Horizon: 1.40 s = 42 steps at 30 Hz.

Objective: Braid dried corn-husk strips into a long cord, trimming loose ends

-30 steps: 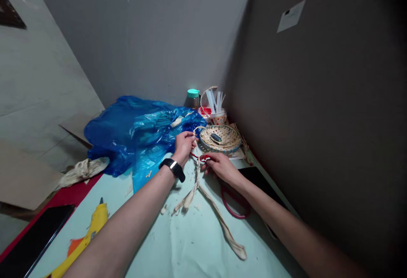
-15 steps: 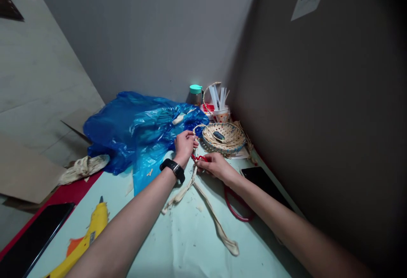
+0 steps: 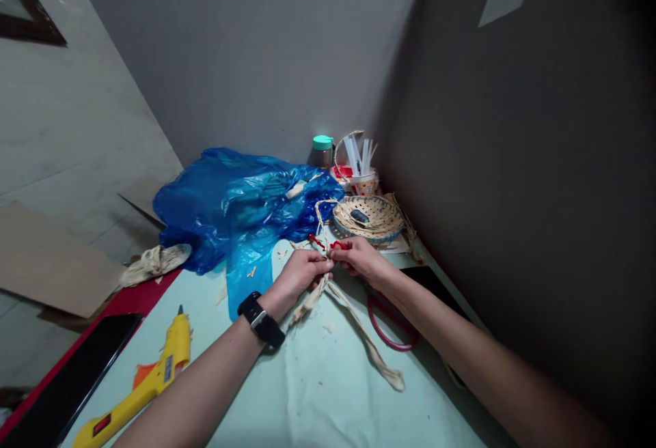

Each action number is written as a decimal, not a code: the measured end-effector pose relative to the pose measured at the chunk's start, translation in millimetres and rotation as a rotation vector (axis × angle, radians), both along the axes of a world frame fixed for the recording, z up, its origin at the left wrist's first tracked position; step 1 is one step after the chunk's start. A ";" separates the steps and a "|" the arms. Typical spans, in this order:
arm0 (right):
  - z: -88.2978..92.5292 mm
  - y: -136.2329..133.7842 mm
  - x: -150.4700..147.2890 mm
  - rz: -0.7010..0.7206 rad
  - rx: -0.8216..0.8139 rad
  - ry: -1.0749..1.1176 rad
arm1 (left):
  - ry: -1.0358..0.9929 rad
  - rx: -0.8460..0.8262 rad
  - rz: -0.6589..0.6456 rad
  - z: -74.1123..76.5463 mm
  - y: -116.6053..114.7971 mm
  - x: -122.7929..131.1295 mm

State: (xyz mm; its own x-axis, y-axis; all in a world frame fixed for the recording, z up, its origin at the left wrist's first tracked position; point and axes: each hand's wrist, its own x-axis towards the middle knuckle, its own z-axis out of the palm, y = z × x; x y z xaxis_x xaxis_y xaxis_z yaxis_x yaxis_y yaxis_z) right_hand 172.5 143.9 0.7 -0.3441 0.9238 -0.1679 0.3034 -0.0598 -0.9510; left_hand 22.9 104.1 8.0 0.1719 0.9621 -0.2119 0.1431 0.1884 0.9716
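Fingers of the left hand (image 3: 303,270) pinch a pale plant-fibre cord (image 3: 320,291) just above its loose tails, and those of the right hand (image 3: 365,261), close beside them, grasp one end of a red strand (image 3: 338,246); the strand's other end pokes out on the far side of the cord. The step in hand looks like tying or twisting the red strand about the cord, though the crossing itself is hidden by the fingertips. It seems to call for a steady left pinch and a snug right pull. The cord stands over the middle of the pale green table cover (image 3: 353,414), its top bending towards the shallow woven basket (image 3: 376,238). It looks dry and plaited, with creased, flattened tails that splay apart, one long and slanting right. Behind lies a glossy, crumpled blue plastic bag (image 3: 205,188); a smooth yellow glue gun (image 3: 171,359) rests near the left forearm.
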 end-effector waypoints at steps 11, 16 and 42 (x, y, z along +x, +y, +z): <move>15.2 -13.8 16.9 0.093 0.480 -0.426 | -0.050 0.165 0.275 -31.4 12.2 -4.6; 22.5 -30.6 5.0 0.171 0.544 -0.601 | -0.023 0.219 0.340 -34.5 15.2 -3.2; 35.6 2.5 -26.0 -0.160 0.667 -0.519 | -0.085 0.126 0.393 -29.6 8.1 -3.1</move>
